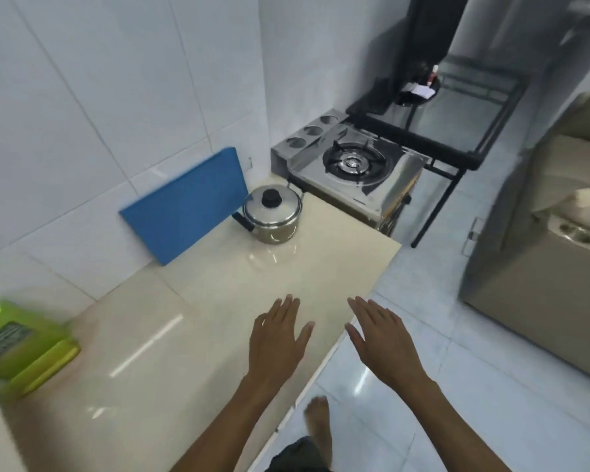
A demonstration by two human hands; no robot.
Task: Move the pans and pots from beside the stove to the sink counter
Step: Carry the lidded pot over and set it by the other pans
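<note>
A steel pot (274,214) with a lid, a black knob and black side handles stands on the cream counter (218,301), close to the wall corner and just left of the single-burner gas stove (355,165). My left hand (278,338) hovers flat over the counter's front part, fingers apart, holding nothing. My right hand (382,338) is held open past the counter's edge, above the floor. Both hands are well short of the pot.
A blue cutting board (188,206) leans on the tiled wall left of the pot. A green plastic rack (17,342) sits at the counter's far left. Behind the stove stands a black metal rack (450,107). A grey fridge (525,199) is on the right. My bare foot (319,420) is on the tiled floor.
</note>
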